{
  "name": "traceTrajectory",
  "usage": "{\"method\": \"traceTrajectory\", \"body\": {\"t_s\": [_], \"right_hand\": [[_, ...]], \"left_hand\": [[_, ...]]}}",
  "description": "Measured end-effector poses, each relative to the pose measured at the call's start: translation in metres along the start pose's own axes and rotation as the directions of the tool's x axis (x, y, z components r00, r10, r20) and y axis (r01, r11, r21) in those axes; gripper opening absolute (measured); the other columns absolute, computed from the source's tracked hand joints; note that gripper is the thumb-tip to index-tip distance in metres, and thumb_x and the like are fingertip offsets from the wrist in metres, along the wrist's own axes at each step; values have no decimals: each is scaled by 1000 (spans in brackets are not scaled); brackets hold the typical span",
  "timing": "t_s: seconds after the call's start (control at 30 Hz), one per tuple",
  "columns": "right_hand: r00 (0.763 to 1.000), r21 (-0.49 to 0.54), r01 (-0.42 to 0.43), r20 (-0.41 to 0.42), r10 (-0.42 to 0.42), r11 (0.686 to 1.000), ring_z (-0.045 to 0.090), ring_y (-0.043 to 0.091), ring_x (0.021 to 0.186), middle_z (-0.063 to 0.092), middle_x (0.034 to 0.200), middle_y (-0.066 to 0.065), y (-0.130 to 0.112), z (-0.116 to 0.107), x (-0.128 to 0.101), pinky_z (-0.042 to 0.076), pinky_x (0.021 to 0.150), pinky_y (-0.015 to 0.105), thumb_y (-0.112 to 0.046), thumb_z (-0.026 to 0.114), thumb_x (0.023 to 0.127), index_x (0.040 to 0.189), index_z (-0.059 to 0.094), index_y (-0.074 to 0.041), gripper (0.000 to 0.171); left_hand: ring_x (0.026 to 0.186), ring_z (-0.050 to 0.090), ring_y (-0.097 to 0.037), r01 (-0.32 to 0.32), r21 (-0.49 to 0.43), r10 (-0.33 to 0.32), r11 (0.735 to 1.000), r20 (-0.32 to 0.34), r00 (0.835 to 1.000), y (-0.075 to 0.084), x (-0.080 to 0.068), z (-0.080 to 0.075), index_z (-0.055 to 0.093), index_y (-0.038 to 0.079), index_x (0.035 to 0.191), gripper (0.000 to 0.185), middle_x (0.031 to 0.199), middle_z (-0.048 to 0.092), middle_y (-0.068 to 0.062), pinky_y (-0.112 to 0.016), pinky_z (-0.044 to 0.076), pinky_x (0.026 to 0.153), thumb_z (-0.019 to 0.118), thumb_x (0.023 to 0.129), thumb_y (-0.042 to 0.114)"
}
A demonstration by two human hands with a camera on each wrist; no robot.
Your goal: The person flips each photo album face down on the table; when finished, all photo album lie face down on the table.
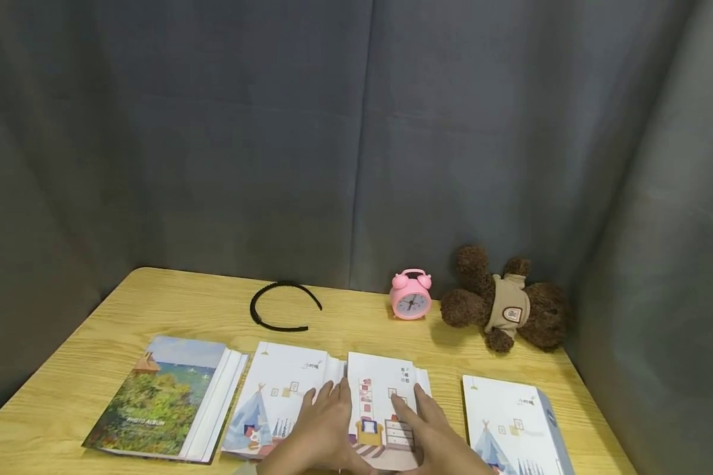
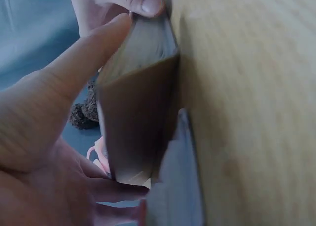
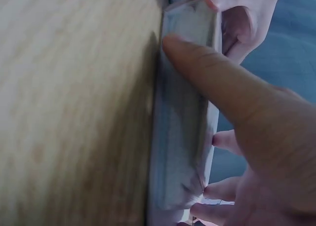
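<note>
A white illustrated photo album (image 1: 285, 389) lies spread apart at the table's near middle. My left hand (image 1: 323, 422) rests on it at the fold, with fingers pointing away. My right hand (image 1: 430, 425) lies on its right half (image 1: 380, 382). In the left wrist view my left hand (image 2: 74, 73) has its thumb along one side of a raised part of the album (image 2: 143, 102) and its fingers on the other side. My right hand (image 3: 222, 83) pinches the album's edge (image 3: 182, 112) between thumb and fingers in the right wrist view.
A landscape-cover album (image 1: 160, 396) lies to the left and another white album (image 1: 505, 422) to the right. Behind them on the wooden table (image 1: 154, 297) are a black headband (image 1: 282, 307), a pink alarm clock (image 1: 410, 295) and a brown teddy bear (image 1: 502, 307). Grey curtains surround the table.
</note>
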State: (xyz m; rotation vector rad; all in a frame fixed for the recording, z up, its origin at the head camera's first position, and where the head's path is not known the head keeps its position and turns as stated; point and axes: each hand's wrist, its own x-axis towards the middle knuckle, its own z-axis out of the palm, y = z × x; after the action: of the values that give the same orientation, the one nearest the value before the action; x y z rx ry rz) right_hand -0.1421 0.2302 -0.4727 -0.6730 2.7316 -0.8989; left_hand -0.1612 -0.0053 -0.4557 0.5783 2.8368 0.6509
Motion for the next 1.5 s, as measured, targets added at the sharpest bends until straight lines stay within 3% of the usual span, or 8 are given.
{"method": "traceTrajectory", "body": {"t_s": [0.23, 0.63, 0.77, 0.87, 1.0, 1.13, 1.27, 1.5], "right_hand": [[999, -78, 19, -46, -22, 997, 20, 63, 136, 16, 152, 42, -1, 5, 0, 38, 94, 72, -56, 86, 67, 154, 35, -6, 113], [998, -71, -34, -62, 29, 997, 30, 60, 133, 26, 150, 38, -7, 4, 1, 43, 92, 68, -56, 88, 65, 152, 44, -16, 106], [998, -41, -11, -68, 9, 999, 32, 59, 132, 25, 150, 39, -12, 3, 1, 44, 91, 67, -60, 84, 67, 155, 36, -33, 104], [997, -28, -6, -78, 3, 1000, 36, 57, 129, 24, 150, 40, -16, 2, 1, 46, 89, 64, -64, 81, 69, 157, 26, -42, 106], [992, -84, 28, -124, -38, 996, 49, 46, 122, 37, 146, 32, -24, -1, 1, 47, 87, 60, -68, 78, 70, 158, 18, -42, 110], [980, -105, 64, -182, -82, 992, 54, 33, 120, 47, 143, 15, -34, -5, 2, 49, 88, 55, -67, 77, 71, 160, 12, -36, 114], [972, -12, 59, -226, -61, 998, 49, 35, 130, 38, 154, 12, -42, -8, -1, 51, 89, 55, -61, 81, 72, 161, 6, -35, 119], [952, 122, 107, -298, -67, 987, 57, 40, 119, 28, 158, 20, -47, -12, -6, 56, 81, 48, -33, 91, 72, 162, 7, -26, 123]], "left_hand": [[140, 34, -42, -9, 40, 9, 999, -1, 1000, 0, -4, 6, 28, -13, 149, 142, 146, 45, -26, -64, 19, 112, 93, 44, 58], [143, 24, -47, -70, -197, 74, 978, 13, 997, 1, -5, 7, 16, -15, 151, 130, 150, 37, -30, -67, 11, 111, 88, 49, 21], [141, 31, -39, -138, -334, 136, 932, -30, 990, 2, -7, 0, 9, -10, 154, 131, 154, 33, -27, -62, 23, 111, 86, 50, 9], [119, 56, -25, -208, -477, 210, 854, -50, 977, 3, -8, -8, 0, -3, 157, 131, 142, 49, -20, -43, 44, 100, 82, 54, 0], [111, 57, -18, -263, -561, 277, 785, -61, 959, 9, -11, -20, -4, 1, 158, 127, 149, 42, -19, -32, 49, 92, 77, 60, -4], [144, 25, -32, -322, -495, 315, 807, -99, 944, 19, -14, -29, 3, 1, 159, 120, 164, 6, -17, -47, 30, 112, 76, 63, 0], [146, 21, -33, -369, -452, 345, 812, -138, 928, 27, -15, -37, 15, 0, 158, 110, 164, 9, -14, -51, 28, 112, 76, 66, 5], [143, 30, -33, -391, -373, 358, 842, -157, 920, 43, -18, -46, 32, 2, 154, 89, 163, 22, -9, -50, 38, 107, 77, 79, 21]]}}
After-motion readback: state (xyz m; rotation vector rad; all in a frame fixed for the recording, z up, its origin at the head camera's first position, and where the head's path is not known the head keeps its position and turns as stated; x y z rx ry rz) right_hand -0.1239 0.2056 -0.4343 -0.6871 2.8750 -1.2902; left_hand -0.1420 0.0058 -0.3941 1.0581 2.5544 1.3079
